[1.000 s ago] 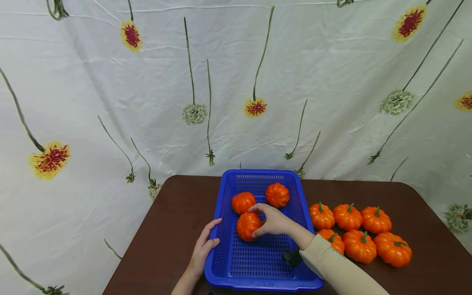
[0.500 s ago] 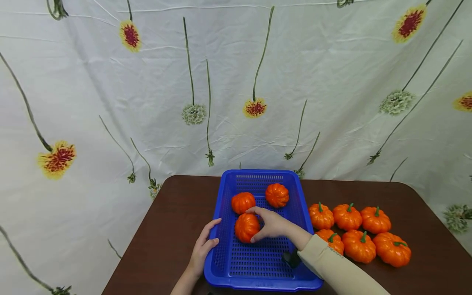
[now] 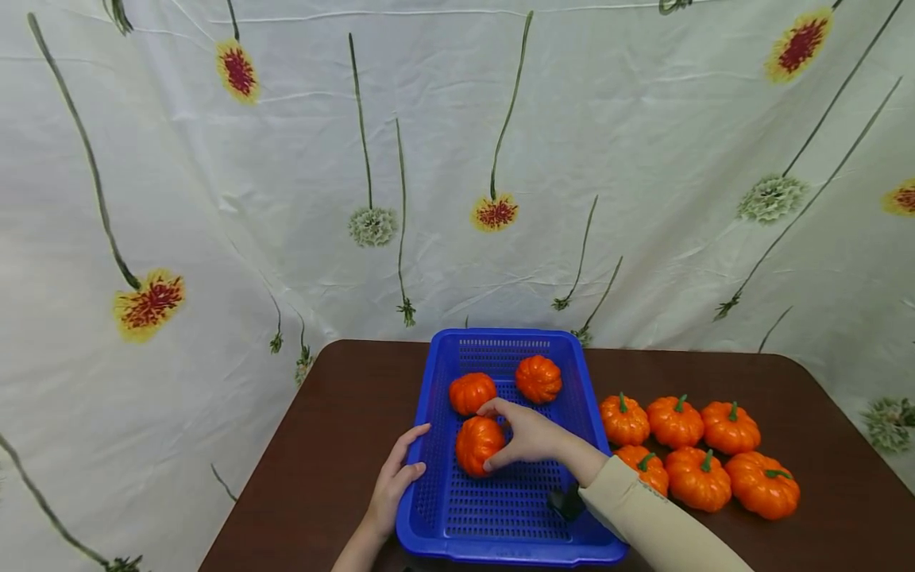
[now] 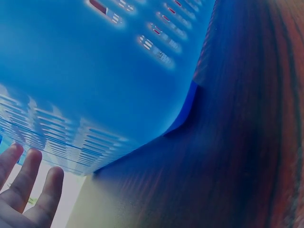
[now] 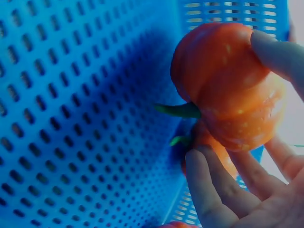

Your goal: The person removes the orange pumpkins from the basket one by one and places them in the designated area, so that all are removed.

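While my right hand [image 3: 527, 436] grasps one pumpkin [image 3: 478, 447] inside the one basket [image 3: 511, 550], the pumpkin's stem [image 5: 178, 110] points toward the basket's slotted surface; I cannot tell a long axis. Two more pumpkins [image 3: 472, 393] sit farther back in the basket, six others [image 3: 696, 477] right of it. My left hand [image 3: 393, 479], fingers extended, touches its left rim.

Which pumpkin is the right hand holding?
The pumpkin lowest in the head view inside the blue basket; the right hand holds only that one.

Indoor table [image 3: 336, 421] before flower-print cloth [image 3: 443, 175]
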The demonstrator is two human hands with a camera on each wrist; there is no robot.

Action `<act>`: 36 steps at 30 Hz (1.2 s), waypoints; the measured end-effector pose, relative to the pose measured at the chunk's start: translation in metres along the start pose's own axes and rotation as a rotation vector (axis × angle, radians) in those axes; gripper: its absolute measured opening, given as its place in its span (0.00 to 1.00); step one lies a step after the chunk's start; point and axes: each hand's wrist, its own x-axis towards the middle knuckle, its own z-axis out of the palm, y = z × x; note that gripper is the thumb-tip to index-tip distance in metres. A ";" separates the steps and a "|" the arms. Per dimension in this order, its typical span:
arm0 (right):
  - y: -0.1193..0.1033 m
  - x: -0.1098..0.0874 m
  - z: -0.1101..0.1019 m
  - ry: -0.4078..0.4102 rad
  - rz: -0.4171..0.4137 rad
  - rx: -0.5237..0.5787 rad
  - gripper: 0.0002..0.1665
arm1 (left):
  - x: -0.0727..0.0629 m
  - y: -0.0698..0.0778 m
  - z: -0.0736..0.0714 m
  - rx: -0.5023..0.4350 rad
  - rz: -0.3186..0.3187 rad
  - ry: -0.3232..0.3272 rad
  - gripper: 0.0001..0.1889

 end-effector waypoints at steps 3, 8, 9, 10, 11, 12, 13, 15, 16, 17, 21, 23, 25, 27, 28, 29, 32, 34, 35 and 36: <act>-0.002 -0.001 -0.003 0.033 -0.005 0.047 0.39 | 0.000 0.001 0.000 0.001 -0.014 0.009 0.27; -0.007 -0.005 -0.010 0.082 -0.035 0.165 0.36 | 0.002 0.002 0.000 0.002 -0.029 0.013 0.27; -0.008 -0.006 -0.011 0.094 -0.038 0.179 0.36 | 0.002 0.002 0.001 0.001 -0.031 0.013 0.27; -0.009 -0.008 -0.013 0.109 -0.040 0.186 0.36 | 0.002 0.001 0.001 0.003 -0.030 0.014 0.27; -0.010 -0.010 -0.014 0.125 -0.041 0.188 0.36 | 0.002 0.000 0.001 0.004 -0.031 0.015 0.27; -0.011 -0.012 -0.016 0.144 -0.041 0.192 0.36 | 0.002 0.000 0.001 0.005 -0.031 0.016 0.26; -0.011 -0.014 -0.017 0.165 -0.042 0.193 0.36 | 0.002 0.000 0.001 0.004 -0.031 0.017 0.26; -0.012 -0.018 -0.020 0.209 -0.043 0.189 0.36 | 0.002 -0.001 0.002 0.004 -0.028 0.017 0.26; -0.013 -0.020 -0.022 0.230 -0.044 0.186 0.36 | 0.002 -0.001 0.001 0.004 -0.026 0.018 0.26; -0.014 -0.022 -0.024 0.246 -0.044 0.186 0.37 | 0.002 -0.001 0.001 0.005 -0.025 0.019 0.26; -0.014 -0.033 -0.029 0.305 -0.042 0.182 0.38 | 0.002 -0.003 0.000 0.008 -0.017 0.021 0.27; -0.015 -0.039 -0.032 0.334 -0.045 0.187 0.38 | 0.002 -0.003 0.000 0.007 -0.013 0.018 0.27; -0.015 -0.044 -0.035 0.370 -0.059 0.186 0.38 | 0.001 -0.002 0.000 0.005 -0.009 0.015 0.27; -0.016 -0.050 -0.038 0.407 -0.082 0.180 0.37 | 0.001 -0.002 0.000 0.006 -0.005 0.015 0.27; -0.016 -0.053 -0.039 0.423 -0.089 0.183 0.37 | 0.001 -0.001 0.000 0.006 -0.004 0.015 0.27; -0.016 -0.055 -0.039 0.442 -0.095 0.183 0.37 | 0.001 -0.001 0.001 0.004 -0.002 0.014 0.27; -0.017 -0.064 -0.041 0.489 -0.105 0.195 0.36 | 0.000 0.000 0.001 0.002 0.006 0.011 0.26; -0.017 -0.070 -0.043 0.511 -0.097 0.212 0.36 | 0.000 0.001 0.001 0.001 0.009 0.006 0.26; -0.018 -0.073 -0.043 0.521 -0.095 0.215 0.37 | 0.000 0.002 0.001 0.000 0.009 0.003 0.25; -0.018 -0.076 -0.044 0.528 -0.095 0.216 0.36 | 0.000 0.003 0.001 0.000 0.007 0.003 0.25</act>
